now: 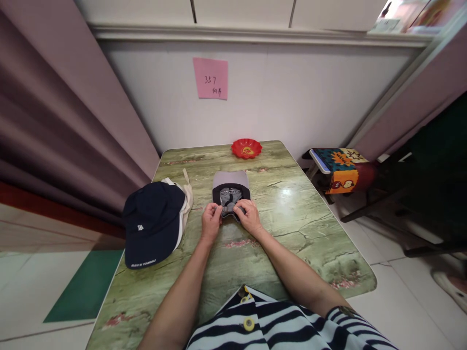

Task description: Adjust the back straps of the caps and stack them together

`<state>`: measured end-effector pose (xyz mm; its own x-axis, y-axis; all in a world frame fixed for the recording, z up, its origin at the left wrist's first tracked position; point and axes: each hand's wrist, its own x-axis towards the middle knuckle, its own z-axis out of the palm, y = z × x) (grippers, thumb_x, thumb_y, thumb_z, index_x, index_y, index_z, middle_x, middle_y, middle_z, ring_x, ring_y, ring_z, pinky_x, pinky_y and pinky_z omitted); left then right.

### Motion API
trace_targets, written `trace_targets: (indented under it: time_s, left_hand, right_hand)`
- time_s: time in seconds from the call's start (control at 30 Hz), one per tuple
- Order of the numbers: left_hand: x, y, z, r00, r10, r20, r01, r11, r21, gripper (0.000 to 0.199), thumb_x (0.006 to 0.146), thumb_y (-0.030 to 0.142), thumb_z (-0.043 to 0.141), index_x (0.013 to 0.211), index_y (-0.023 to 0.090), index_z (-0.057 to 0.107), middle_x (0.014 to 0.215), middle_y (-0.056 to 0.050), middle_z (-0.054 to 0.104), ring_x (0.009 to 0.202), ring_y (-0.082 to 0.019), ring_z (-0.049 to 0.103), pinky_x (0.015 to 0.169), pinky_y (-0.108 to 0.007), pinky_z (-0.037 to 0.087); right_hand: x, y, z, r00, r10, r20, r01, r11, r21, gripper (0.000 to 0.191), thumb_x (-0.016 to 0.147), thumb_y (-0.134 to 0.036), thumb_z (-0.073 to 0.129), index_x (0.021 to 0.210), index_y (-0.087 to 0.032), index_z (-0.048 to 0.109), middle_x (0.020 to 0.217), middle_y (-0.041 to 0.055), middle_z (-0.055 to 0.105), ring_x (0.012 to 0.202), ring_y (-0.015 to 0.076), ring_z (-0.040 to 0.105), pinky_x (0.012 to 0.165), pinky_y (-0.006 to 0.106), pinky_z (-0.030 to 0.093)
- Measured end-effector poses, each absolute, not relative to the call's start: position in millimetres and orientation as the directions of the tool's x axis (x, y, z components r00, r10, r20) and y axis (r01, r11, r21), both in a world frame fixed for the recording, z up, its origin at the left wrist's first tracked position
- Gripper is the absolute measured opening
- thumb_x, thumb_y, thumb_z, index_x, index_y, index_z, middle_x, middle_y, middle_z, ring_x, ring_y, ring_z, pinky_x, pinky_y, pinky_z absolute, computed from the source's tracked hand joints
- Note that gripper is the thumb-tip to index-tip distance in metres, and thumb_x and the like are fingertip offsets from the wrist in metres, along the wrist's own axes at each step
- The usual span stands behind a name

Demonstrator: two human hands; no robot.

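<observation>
A grey baseball cap (231,179) lies upside down on the table, its brim pointing away from me and its dark inside showing. My left hand (211,218) pinches the left part of the cap's back edge between thumb and fingers. On the other side of that edge, my right hand (249,215) grips the cap with its fingers bent and the thumb toward the middle. A strap or band at the back runs between the two hands; its fastening is too small to make out.
Left of my arms, a navy cap (153,214) rests on white and cream caps at the table's edge. A red scalloped dish (246,148) sits at the back of the table (292,233). A stool with a colourful cover (341,167) stands to the right.
</observation>
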<state>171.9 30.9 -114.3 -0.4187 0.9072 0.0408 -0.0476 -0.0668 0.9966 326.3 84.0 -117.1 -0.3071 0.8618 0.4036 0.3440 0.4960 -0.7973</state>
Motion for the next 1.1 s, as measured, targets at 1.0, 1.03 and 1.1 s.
trace_targets:
  time_s: [1.0, 1.03, 1.1]
  left_hand:
    - [164, 24, -108, -0.259, 0.965, 0.035, 0.146, 0.003, 0.989, 0.027, 0.082, 0.046, 0.064, 0.078, 0.019, 0.063, 0.053, 0.005, 0.049, 0.047, -0.011, 0.045, 0.048, -0.020, 0.033]
    - [164, 24, -107, -0.257, 0.966, 0.037, 0.149, 0.002, 0.989, 0.028, 0.083, 0.046, 0.063, 0.079, 0.019, 0.063, 0.053, 0.005, 0.049, 0.047, -0.011, 0.046, 0.048, -0.020, 0.034]
    - [163, 24, -105, -0.245, 0.969, 0.030, 0.159, 0.010, 0.987, 0.029, 0.083, 0.047, 0.062, 0.081, 0.019, 0.064, 0.053, 0.005, 0.051, 0.048, -0.011, 0.047, 0.049, -0.020, 0.036]
  right_hand:
    - [326, 86, -118, -0.246, 0.897, 0.368, 0.323, 0.433, -0.841, 0.020, 0.088, -0.033, 0.057, 0.075, -0.022, 0.067, 0.085, 0.0042, 0.072, 0.089, 0.0204, 0.063, 0.087, 0.033, 0.044]
    - [326, 86, -118, -0.243, 0.897, 0.370, 0.314, 0.433, -0.845, 0.020, 0.088, -0.034, 0.058, 0.075, -0.022, 0.068, 0.085, 0.0041, 0.072, 0.089, 0.0204, 0.063, 0.088, 0.033, 0.044]
    - [327, 86, -117, -0.230, 0.899, 0.372, 0.287, 0.428, -0.857, 0.022, 0.088, -0.037, 0.058, 0.075, -0.022, 0.068, 0.085, 0.0043, 0.072, 0.089, 0.0206, 0.063, 0.088, 0.033, 0.045]
